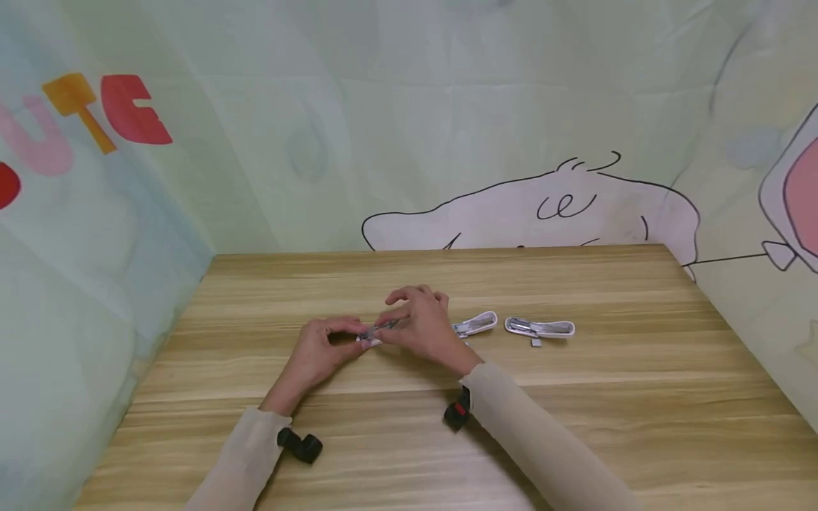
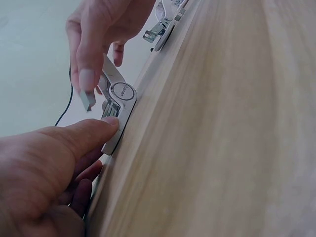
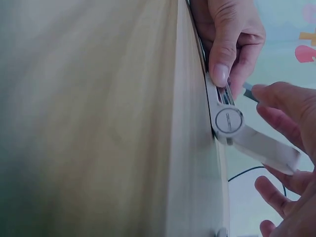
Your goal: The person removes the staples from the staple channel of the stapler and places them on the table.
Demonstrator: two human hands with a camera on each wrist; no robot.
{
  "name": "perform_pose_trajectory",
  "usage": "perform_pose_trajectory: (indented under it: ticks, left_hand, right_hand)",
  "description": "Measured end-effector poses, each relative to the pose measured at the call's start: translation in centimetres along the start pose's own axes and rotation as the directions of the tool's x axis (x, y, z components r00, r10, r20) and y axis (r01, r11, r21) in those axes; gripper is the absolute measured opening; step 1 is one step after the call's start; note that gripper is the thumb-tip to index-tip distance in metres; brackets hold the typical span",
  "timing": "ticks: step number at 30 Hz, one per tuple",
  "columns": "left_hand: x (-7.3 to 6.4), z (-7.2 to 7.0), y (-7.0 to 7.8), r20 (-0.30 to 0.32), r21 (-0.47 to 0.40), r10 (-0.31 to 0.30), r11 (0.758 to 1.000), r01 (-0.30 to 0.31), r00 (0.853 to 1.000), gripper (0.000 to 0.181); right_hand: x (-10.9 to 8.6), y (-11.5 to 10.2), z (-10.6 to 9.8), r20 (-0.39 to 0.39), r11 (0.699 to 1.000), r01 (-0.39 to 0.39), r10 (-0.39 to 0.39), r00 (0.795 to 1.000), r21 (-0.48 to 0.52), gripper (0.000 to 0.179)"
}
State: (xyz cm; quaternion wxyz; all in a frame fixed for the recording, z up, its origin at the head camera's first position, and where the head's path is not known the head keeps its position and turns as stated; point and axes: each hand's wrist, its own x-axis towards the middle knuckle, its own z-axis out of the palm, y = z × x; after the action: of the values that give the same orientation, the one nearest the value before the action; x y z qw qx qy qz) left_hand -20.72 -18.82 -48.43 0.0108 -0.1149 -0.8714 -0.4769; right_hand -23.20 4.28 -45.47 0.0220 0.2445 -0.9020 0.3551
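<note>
A small white stapler [image 2: 123, 92] with a round disc at its pivot lies on the table, its two arms spread apart. My left hand [image 1: 317, 351] pinches one end of it between thumb and fingers. Just above the stapler's metal channel [image 3: 225, 96], my right hand [image 1: 418, 326] pinches a small grey piece [image 2: 88, 100] that looks like a strip of staples. In the right wrist view, the stapler's raised white arm [image 3: 269, 148] reaches toward the right hand's lower fingers; whether they touch it I cannot tell.
To the right lie two more white staplers, one [image 1: 476, 324] partly behind my right hand and another [image 1: 540, 328] farther right. A small grey block [image 1: 536, 342] sits in front of the farther one. A printed cloth wall [image 1: 447, 142] rises behind the wooden table [image 1: 415, 440].
</note>
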Motion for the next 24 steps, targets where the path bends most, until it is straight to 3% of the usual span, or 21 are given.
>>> perform_pose_trajectory:
  ticks: [11,18,24]
  left_hand:
    - [0.1,-0.3,-0.2,-0.001,0.026,-0.046,0.999,0.046,0.999,0.022]
    - [0.2,-0.1,-0.2,-0.001,0.013,-0.048,0.999,0.048,0.999,0.021]
    - [0.0,-0.1,0.0,-0.005,0.020,-0.030,0.999,0.031,1.000,0.023]
  right_hand:
    - [-1.4,0.6,-0.4,0.085,0.996,-0.085,0.087,0.993,-0.034,0.011]
    - [-1.5,1.0,-0.1,0.074,0.988,-0.069,0.080,0.994,-0.136,0.009]
    - [-1.6,0.7,-0.9,0.067,0.987,-0.081,0.091,0.994,-0.142,0.010]
